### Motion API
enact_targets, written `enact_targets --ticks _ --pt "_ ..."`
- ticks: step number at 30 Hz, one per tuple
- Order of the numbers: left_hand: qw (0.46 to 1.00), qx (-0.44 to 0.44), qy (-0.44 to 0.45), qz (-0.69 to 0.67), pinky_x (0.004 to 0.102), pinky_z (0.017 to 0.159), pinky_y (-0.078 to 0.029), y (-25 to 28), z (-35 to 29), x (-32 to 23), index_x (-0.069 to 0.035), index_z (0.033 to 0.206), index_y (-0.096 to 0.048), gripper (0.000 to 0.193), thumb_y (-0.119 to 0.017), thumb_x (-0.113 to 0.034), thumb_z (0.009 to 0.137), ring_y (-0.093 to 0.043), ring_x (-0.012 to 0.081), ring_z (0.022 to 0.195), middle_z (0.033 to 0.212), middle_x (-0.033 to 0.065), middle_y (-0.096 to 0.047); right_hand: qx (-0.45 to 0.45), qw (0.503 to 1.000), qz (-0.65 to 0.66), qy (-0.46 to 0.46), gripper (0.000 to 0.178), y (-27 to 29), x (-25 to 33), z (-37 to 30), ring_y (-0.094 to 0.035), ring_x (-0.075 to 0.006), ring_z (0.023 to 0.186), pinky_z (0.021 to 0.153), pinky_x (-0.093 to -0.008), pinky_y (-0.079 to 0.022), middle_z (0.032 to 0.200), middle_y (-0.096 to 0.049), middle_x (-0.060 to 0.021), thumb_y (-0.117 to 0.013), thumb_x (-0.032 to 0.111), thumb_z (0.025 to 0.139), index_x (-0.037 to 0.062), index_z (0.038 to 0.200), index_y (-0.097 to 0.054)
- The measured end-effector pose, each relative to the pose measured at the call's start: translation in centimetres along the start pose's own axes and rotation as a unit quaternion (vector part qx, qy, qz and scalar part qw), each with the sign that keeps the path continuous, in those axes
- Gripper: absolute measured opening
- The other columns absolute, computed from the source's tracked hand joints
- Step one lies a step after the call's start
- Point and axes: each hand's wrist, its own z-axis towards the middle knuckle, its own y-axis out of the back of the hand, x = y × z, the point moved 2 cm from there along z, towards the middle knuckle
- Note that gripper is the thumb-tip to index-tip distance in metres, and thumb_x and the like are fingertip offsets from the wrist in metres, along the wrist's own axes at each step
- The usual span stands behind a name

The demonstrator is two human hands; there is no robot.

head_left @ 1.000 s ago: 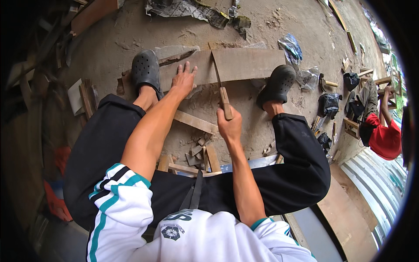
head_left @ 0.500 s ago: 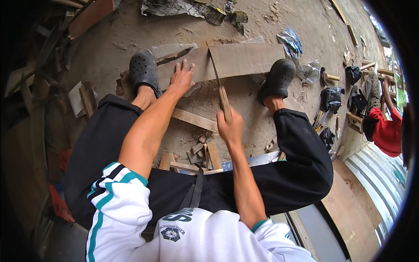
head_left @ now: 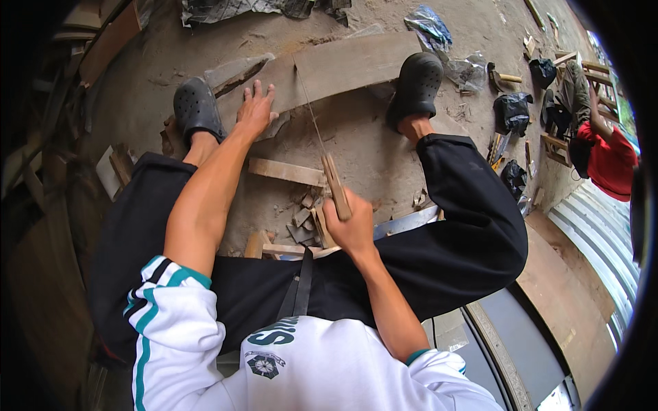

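Note:
A long flat wooden board (head_left: 356, 58) lies across the ground between my feet. My left hand (head_left: 255, 113) rests on it near its left part, fingers spread. In my right hand (head_left: 351, 220) is the wooden handle of a handsaw (head_left: 336, 185), closed in my fingers. The saw's thin blade runs from the handle up to the board and meets it to the right of my left hand. A dark clog (head_left: 197, 106) on my left foot is beside the board's left end. The other clog (head_left: 417, 82), on my right foot, presses at its right end.
A loose wooden strip (head_left: 286, 171) and small offcuts (head_left: 301, 218) lie between my legs. To the right are a hammer-like tool (head_left: 506, 77), black plastic bags (head_left: 513, 113) and crumpled plastic (head_left: 428, 27). A person in a red shirt (head_left: 610, 161) is at the far right. Scrap wood stands at left.
My right hand has drawn the saw back toward my body, so more blade shows between handle and board. My left hand stays on the board. The whole view has shifted.

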Motion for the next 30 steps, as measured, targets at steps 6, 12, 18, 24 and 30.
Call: enact_targets --ticks 6,12,18,24,30 --pt "1.000 0.017 -0.003 0.006 0.0514 0.109 -0.040 0.2 0.4 -1.0 -0.014 0.154 -0.026 0.085 -0.073 -0.030 0.085 -0.028 0.0514 0.140 0.159 0.0248 -0.017 -0.032 0.999 0.016 -0.005 0.017 -3.6 -4.8 3.9 -0.061 -0.0308 0.055 0.056 -0.0390 -0.047 0.063 -0.057 -0.0199 -0.063 0.015 0.083 -0.0012 0.079 -0.061" --pt "1.000 0.017 0.015 0.007 0.0519 0.110 -0.039 0.2 0.1 -0.3 -0.014 0.154 -0.025 0.086 -0.074 -0.030 0.085 -0.026 0.0510 0.141 0.160 0.0244 -0.016 -0.009 1.000 -0.006 -0.007 0.019 -0.6 -2.3 0.8 -0.058 -0.0258 0.053 0.056 -0.0391 -0.046 0.060 -0.054 -0.0186 -0.063 0.016 0.083 -0.0008 0.076 -0.059" --pt "1.000 -0.003 -0.012 0.003 0.0521 0.109 -0.039 0.0 0.3 -0.7 -0.012 0.153 -0.026 0.085 -0.073 -0.029 0.085 -0.030 0.0542 0.137 0.157 0.0284 -0.019 -0.002 1.000 -0.022 -0.018 0.017 -2.7 -4.4 6.4 -0.059 -0.0265 0.055 0.057 -0.0390 -0.047 0.061 -0.055 -0.0192 -0.063 0.015 0.083 -0.0007 0.078 -0.061" --pt "1.000 0.008 0.012 -0.008 0.0519 0.109 -0.039 0.5 -0.4 -0.6 -0.013 0.154 -0.025 0.085 -0.073 -0.029 0.085 -0.029 0.0534 0.139 0.158 0.0278 -0.016 -0.013 0.999 -0.033 0.037 0.019 -0.1 -1.6 1.7 -0.060 -0.0279 0.056 0.057 -0.0402 -0.046 0.061 -0.055 -0.0198 -0.063 0.016 0.082 -0.0012 0.076 -0.059" --pt "1.000 0.008 -0.007 -0.013 0.0525 0.110 -0.038 0.6 0.0 -1.0 -0.012 0.154 -0.025 0.084 -0.072 -0.028 0.086 -0.028 0.0541 0.139 0.158 0.0272 -0.016 -0.012 0.998 -0.052 0.016 0.017 -2.5 -4.2 6.1 -0.061 -0.0324 0.055 0.057 -0.0389 -0.047 0.063 -0.056 -0.0216 -0.062 0.013 0.082 -0.0014 0.075 -0.058"
